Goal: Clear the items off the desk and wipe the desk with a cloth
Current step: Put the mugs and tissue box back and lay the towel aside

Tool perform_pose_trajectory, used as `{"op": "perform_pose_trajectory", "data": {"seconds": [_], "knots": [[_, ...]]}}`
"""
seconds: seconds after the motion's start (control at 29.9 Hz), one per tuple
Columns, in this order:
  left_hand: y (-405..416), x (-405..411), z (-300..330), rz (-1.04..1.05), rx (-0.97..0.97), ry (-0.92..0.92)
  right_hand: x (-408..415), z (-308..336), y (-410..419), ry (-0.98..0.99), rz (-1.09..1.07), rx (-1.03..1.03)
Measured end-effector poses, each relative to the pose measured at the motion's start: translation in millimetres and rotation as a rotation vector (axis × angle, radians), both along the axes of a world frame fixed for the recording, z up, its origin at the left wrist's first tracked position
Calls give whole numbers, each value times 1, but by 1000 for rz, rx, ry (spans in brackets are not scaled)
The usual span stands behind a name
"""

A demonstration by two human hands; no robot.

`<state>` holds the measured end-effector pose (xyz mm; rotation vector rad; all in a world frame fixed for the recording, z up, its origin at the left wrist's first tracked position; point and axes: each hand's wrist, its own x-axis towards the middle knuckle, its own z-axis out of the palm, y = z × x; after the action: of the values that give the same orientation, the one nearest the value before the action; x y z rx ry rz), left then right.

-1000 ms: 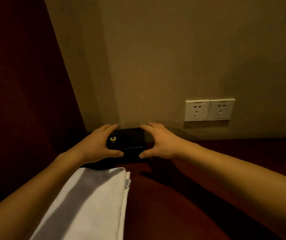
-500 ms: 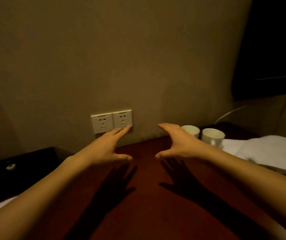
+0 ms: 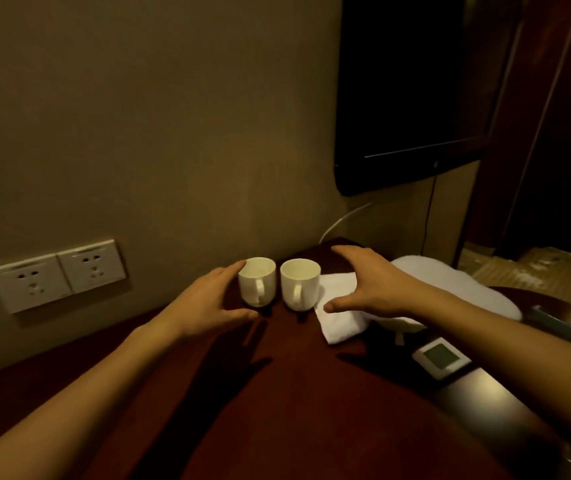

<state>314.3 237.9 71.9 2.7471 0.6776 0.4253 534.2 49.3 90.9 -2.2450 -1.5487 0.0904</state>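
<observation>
Two white cups (image 3: 279,285) stand side by side on the table (image 3: 294,393); left hand (image 3: 208,303) and right hand (image 3: 370,285) flank them, fingers spread, holding nothing.

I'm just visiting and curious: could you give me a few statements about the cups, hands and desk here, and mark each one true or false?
1. Two white cups stand side by side on the desk. True.
2. The right hand grips a cup. False: it hovers open above the folded white cloth, holding nothing.
3. The left hand is beside the left cup, fingers near its rim. True.
4. The cups lie tipped over. False: both stand upright, handles toward the camera.
5. A double wall socket sits left of the cups. True.
</observation>
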Motion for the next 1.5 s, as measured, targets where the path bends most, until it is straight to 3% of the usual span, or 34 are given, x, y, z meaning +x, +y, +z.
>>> {"op": "perform_pose_trajectory", "data": {"seconds": [0.13, 0.27, 0.43, 0.6, 1.24, 1.5], "knots": [[11, 27, -25, 124, -77, -156, 14, -22, 12, 64, -79, 34], [16, 45, -44, 228, -239, -200, 12, -42, 35, 266, -135, 76], [12, 64, -61, 238, -856, -290, -1, -53, 60, 977, -206, 45], [11, 78, -76, 246, -1055, -365, -12, -63, 76, 1317, -228, -36], [15, 65, -87, 314, -1089, -596, -24, -87, 95, 1213, -365, 261], [6, 12, -76, 317, -1139, -682, -71, -83, 90, 1158, -115, 383]]}}
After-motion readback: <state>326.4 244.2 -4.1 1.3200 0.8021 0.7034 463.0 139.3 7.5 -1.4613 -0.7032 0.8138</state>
